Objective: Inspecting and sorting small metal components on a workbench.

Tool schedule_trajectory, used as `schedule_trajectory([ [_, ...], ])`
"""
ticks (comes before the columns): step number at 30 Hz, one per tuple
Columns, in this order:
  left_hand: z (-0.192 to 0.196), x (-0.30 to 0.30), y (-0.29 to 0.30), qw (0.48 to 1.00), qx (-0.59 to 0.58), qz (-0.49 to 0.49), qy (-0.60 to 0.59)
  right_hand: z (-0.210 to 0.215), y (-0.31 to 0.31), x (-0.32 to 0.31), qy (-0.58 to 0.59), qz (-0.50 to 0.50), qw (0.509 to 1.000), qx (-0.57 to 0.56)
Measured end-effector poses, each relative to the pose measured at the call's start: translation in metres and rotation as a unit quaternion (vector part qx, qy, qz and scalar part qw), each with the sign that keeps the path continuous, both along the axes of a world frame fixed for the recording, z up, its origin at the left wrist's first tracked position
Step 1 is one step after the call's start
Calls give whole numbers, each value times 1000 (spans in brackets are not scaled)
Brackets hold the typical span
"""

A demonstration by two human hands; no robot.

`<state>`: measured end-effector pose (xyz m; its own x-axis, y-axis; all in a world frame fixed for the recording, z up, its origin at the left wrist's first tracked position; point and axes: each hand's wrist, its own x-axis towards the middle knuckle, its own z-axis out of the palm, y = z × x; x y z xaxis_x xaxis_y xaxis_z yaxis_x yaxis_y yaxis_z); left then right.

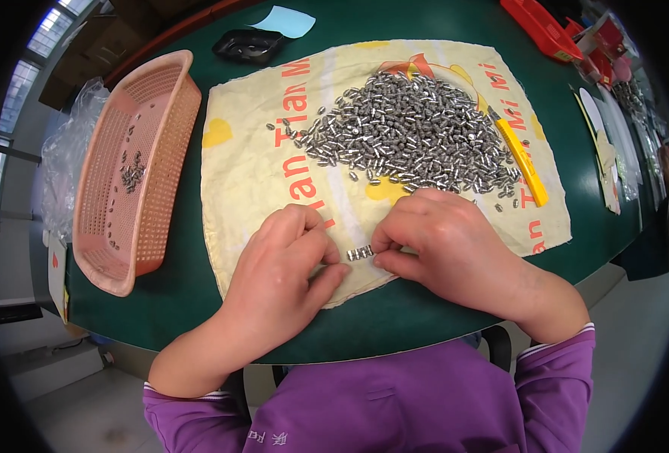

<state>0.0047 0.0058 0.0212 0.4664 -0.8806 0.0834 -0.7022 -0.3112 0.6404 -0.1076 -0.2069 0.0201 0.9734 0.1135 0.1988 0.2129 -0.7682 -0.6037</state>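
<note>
A short row of small silvery metal parts (360, 253), lined up side by side, lies on the cloth near its front edge. My left hand (274, 260) is beside the row's left end, its fingers curled and thumb drawn toward the index finger. Whatever sits between those fingertips is hidden. At the other end, my right hand (436, 238) has thumb and index finger closed against the last parts of the row. Beyond both hands spreads a large heap of loose metal parts (417, 132), small barrel-shaped pieces of the same silvery colour.
A yellow utility knife (523, 162) rests along the heap's right side on the printed cream cloth (244, 181). To the left stands a pink plastic basket (164, 196) with a few parts inside. A black tray (247, 47) and a red tray (542, 30) are at the back of the green table (304, 343).
</note>
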Motion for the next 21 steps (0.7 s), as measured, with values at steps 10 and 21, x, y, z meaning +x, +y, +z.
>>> schedule_trajectory([
  [10, 1, 0, 0, 1000, 4, -1, -7, 1, 2, 0, 6, 4, 1000, 5],
  [21, 5, -1, 2, 1000, 19, 5, -15, -1, 3, 1, 6, 10, 1000, 10],
])
